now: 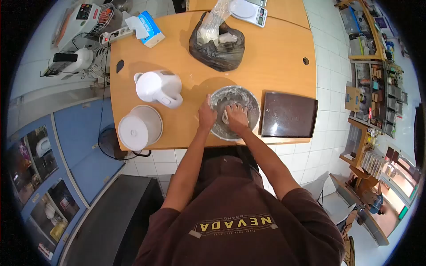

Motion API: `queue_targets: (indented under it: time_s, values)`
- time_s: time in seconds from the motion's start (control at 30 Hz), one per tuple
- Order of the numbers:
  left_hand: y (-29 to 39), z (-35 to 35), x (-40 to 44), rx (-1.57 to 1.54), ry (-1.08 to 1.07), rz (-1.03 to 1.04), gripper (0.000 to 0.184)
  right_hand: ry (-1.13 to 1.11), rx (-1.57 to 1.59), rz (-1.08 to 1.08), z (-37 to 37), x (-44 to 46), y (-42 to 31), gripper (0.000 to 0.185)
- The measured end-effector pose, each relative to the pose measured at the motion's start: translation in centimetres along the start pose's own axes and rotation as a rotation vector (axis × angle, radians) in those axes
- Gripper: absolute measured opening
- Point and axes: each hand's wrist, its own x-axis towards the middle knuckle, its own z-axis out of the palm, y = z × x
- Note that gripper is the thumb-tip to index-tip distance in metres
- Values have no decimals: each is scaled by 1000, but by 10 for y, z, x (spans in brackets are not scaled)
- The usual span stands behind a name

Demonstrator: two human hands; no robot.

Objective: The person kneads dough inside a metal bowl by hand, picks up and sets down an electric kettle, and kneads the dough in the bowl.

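A metal bowl [255, 99] with whitish residue on its inner wall stands near the table's front edge. My left hand [207, 114] is closed on the bowl's left rim. Inside the bowl, my right hand [236, 116] presses on a small lump of pale dough [225, 117], its fingers curled around it and partly covering it. Just right of the bowl lies a dark rectangular tray [289, 115]. A white pitcher [159, 88] and a white lidded tub [141, 127] stand to the left.
On the wooden table [275, 57], a black plastic bag [228, 57] holds bags of white powder. Behind it is a white scale [246, 11]. A blue tissue box [151, 30] stands at the back left. Shelves [370, 88] line the right side.
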Motion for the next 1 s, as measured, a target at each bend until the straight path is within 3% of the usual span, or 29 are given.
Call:
queue_targets:
  time_s: [0.03,0.23,0.33,0.43,0.63,0.87,1.0]
  values:
    - [0,-1,3,20,33,45,64,20,6,11,3,11,2,57]
    - [9,-8,2,-73,-97,-180,66,134,97,153,16,42,6,61]
    - [-1,2,1,-108,-3,-47,66,296,220,317,26,34,-5,58]
    - [-7,6,1,0,13,-67,68,345,321,235,28,19,-6,57]
    - [-7,-10,14,-43,-170,-154,68,-13,266,-127,-1,-20,10,68]
    - [19,-14,24,35,-221,-22,67,-351,-6,-375,-49,-40,21,86]
    - [9,-7,23,35,-219,-33,68,-322,-69,-450,-86,-48,30,85]
